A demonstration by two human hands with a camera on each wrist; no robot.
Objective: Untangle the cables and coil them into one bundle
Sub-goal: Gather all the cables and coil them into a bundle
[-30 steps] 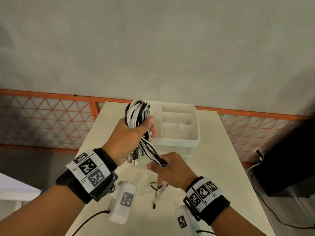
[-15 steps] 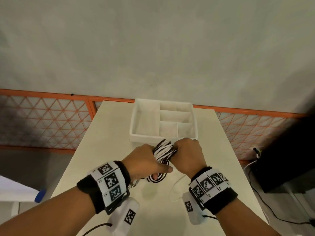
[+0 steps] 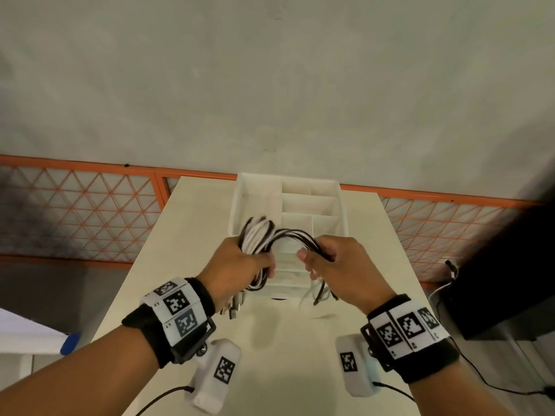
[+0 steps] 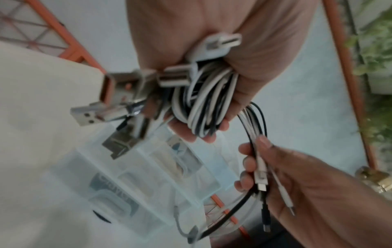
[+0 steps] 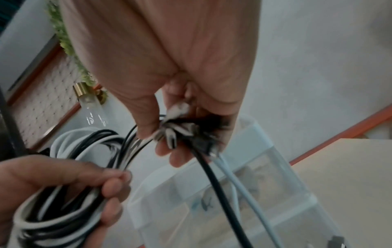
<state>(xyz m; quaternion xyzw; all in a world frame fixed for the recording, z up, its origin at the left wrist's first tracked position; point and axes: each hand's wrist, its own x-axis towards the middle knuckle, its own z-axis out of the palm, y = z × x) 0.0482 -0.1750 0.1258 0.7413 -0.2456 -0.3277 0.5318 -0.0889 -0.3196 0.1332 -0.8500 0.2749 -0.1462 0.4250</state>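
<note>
My left hand (image 3: 240, 265) grips a coil of black and white cables (image 3: 255, 238) above the table; in the left wrist view the coil (image 4: 207, 104) fills the fist, and several USB plugs (image 4: 110, 100) stick out below it. A short span of strands arches right to my right hand (image 3: 333, 262), which holds the loose cable ends (image 3: 303, 235). The right wrist view shows the small plugs (image 5: 180, 130) bunched in those fingers, with a black lead (image 5: 214, 182) and a white lead (image 5: 244, 189) hanging down.
A white divided organizer tray (image 3: 342, 205) stands on clear plastic boxes (image 4: 148, 181) at the far middle of the cream table (image 3: 186, 235). An orange lattice fence (image 3: 75, 211) runs behind. A dark object (image 3: 504, 280) with wires sits off the table's right side.
Both hands rose and moved apart from a joined grip low over the table. The cable tails now stretch between them, with the coil in the left hand and the ends in the right.
</note>
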